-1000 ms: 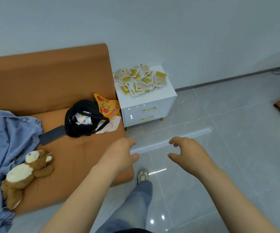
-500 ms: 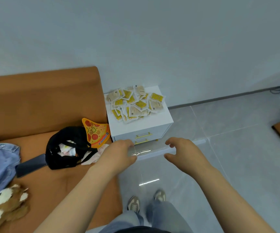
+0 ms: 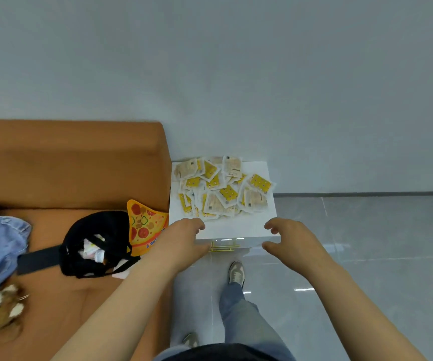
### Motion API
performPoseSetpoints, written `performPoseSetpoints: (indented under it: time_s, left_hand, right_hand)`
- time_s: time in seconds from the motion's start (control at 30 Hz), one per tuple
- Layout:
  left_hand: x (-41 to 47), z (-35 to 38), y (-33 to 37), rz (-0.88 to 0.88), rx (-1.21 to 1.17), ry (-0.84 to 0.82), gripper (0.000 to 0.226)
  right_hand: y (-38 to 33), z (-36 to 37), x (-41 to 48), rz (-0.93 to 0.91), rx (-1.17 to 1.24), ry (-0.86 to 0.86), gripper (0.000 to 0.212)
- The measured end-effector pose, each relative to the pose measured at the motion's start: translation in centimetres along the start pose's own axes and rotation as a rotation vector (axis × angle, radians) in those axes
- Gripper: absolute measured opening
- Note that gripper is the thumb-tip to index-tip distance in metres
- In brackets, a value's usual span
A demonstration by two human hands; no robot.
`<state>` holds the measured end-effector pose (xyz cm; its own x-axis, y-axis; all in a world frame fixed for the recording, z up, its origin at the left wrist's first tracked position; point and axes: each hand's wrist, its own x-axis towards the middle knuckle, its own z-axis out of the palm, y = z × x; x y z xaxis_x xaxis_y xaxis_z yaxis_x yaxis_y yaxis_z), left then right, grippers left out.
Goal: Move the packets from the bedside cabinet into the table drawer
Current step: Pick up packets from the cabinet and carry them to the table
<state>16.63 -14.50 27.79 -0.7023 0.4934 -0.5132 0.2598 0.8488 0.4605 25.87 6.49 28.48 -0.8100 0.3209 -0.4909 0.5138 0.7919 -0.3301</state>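
The packets [image 3: 223, 190] lie in a loose, overlapping heap on the white top of the bedside cabinet [image 3: 236, 227], which stands between the orange sofa [image 3: 67, 165] and the grey floor [image 3: 366, 243]. They are small, flat sachets with pale, crinkled edges. Some show a bright yellow face and others a beige face with printing too small to read. The heap covers the back and middle of the top, and the front strip is bare. Your left hand [image 3: 181, 241] is at the front left corner of the cabinet, with its fingertips near the closest packets, though you cannot tell whether they touch. Your right hand [image 3: 291, 241] is at the front right corner. Both hands hold nothing, and their fingers are loosely curled and spread. Between your hands, a gold drawer handle [image 3: 223, 248] shows below the front edge. A black bag [image 3: 98, 243] and a pizza-print pouch [image 3: 145, 225] sit on the sofa just beside the cabinet. Half a second ago the cabinet was further off and your hands hovered lower, in front of its drawers. Now you stand closer and both hands have come up to the front edge of the top. The heap of packets lies just as it did.
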Motion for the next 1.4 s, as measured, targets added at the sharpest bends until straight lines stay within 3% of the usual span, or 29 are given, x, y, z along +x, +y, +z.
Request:
performPoseSetpoints:
  time_s: [0.33, 0.6, 1.0, 1.4]
  left_hand:
    - [10.7, -0.8, 5.1, -0.165, -0.09, 0.019, 0.047]
    - [16.9, -0.2, 5.0, -0.254, -0.084, -0.058, 0.045]
    - [27.0, 3.4, 0.6, -0.321, 0.018, -0.158, 0.042]
    - [34.4, 10.4, -3.5, -0.346, 0.07, -0.154, 0.063]
  right_hand:
    - [5.8, -5.7, 13.6, -0.032, -0.058, -0.115, 0.045]
    - [8.7, -5.4, 21.8, 0.035, 0.071, -0.162, 0.037]
    - [11.2, -1.0, 31.7, 0.051, -0.117, -0.195, 0.041]
    - [14.6, 6.4, 40.1, 0.043, -0.088, -0.169, 0.046]
